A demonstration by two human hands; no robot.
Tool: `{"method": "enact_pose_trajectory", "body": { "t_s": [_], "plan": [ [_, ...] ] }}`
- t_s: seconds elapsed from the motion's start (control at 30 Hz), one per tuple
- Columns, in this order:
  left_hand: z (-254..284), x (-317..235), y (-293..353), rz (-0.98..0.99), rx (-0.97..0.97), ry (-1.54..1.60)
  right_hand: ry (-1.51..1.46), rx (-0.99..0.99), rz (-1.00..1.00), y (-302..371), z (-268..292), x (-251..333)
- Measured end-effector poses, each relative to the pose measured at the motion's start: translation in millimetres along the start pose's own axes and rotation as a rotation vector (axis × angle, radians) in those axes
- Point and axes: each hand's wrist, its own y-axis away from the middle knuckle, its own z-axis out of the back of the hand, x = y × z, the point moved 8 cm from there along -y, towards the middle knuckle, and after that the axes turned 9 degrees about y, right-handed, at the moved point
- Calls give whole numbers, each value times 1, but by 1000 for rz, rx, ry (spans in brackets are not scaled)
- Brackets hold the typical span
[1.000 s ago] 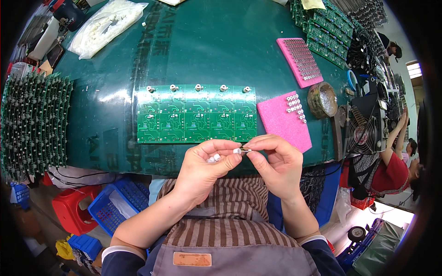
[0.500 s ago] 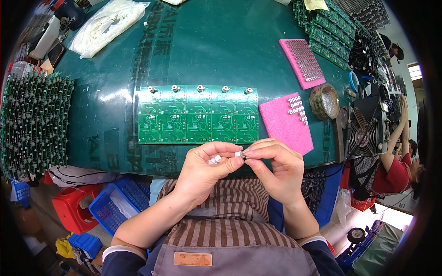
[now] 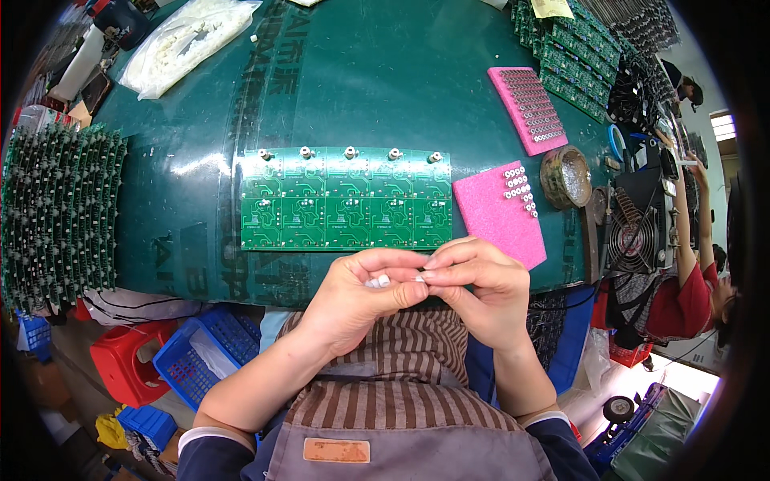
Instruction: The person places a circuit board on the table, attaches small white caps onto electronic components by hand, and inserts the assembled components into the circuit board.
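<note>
Both my hands meet in front of the near edge of the green circuit board panel (image 3: pixel 346 223). My left hand (image 3: pixel 353 297) is curled round several small white plastic pieces (image 3: pixel 378 281), which show between thumb and fingers. Its thumb and index tips touch those of my right hand (image 3: pixel 484 280). The right hand pinches a small part at this meeting point; only a bit of white (image 3: pixel 419 278) shows, the rest hidden by fingers. The panel lies flat, with several metal cylindrical connectors (image 3: pixel 350 152) along its far edge.
Right of the panel lies a pink foam block (image 3: pixel 497 216) with small round metal parts; another, fuller pink block (image 3: pixel 528 108) sits beyond. A round tub (image 3: pixel 566 178) stands beside them. Stacked circuit boards (image 3: pixel 64 216) rise at the left. A bag of white pieces (image 3: pixel 188 46) lies far left.
My fingertips have closed further over the small white part with thin metal leads, hiding most of it. The right fingers have shifted slightly left over it. The panel has hardly moved.
</note>
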Motion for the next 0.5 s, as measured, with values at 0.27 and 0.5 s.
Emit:
{"method": "enact_pose_trajectory", "body": {
  "t_s": [0.27,0.5],
  "plan": [
    [2,6,1,113,-66,118,314,-112,19,-28,11,-17],
    [5,2,7,121,-176,86,542,-122,-55,-49,20,-25]
  ]
}}
